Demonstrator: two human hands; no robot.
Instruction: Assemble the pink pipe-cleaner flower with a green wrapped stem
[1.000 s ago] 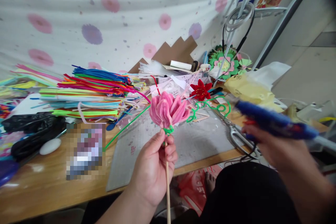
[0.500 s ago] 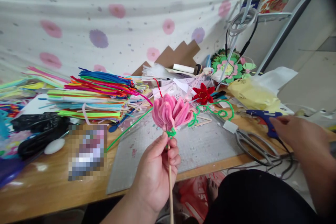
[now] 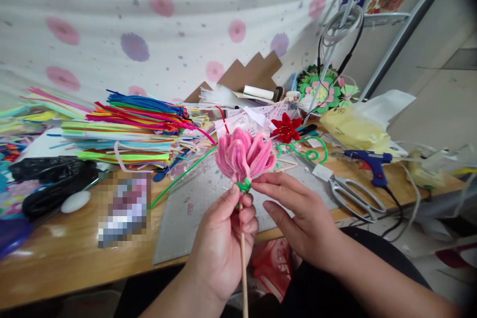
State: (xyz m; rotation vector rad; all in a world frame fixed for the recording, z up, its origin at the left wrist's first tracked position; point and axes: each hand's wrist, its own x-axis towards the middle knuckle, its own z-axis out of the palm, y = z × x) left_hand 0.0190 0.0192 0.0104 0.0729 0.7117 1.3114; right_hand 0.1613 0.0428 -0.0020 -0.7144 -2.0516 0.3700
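Note:
A pink pipe-cleaner flower (image 3: 246, 156) stands upright on a thin wooden stick (image 3: 244, 263). My left hand (image 3: 223, 238) is closed around the stick just under the bloom, thumb against the green pipe cleaner (image 3: 244, 186) wound at its base. From the right, my right hand (image 3: 303, 216) reaches in with its fingers stretched out and apart. Its fingertips are at the green wrap and the lower petals; whether they press on it I cannot tell. On the table's right lies a blue glue gun (image 3: 376, 164), with scissors (image 3: 354, 196) beside it.
Bundles of coloured pipe cleaners (image 3: 130, 124) are heaped at the back left. A grey cutting mat (image 3: 175, 233) lies under my hands. Behind the flower are a red flower (image 3: 286, 128) and curled green pipe cleaners (image 3: 316, 151). A yellow bag (image 3: 346, 126) sits back right.
My right hand has left the glue gun, now lying on the table, and has come left to the flower's base. My left hand keeps its hold. The view has shifted slightly.

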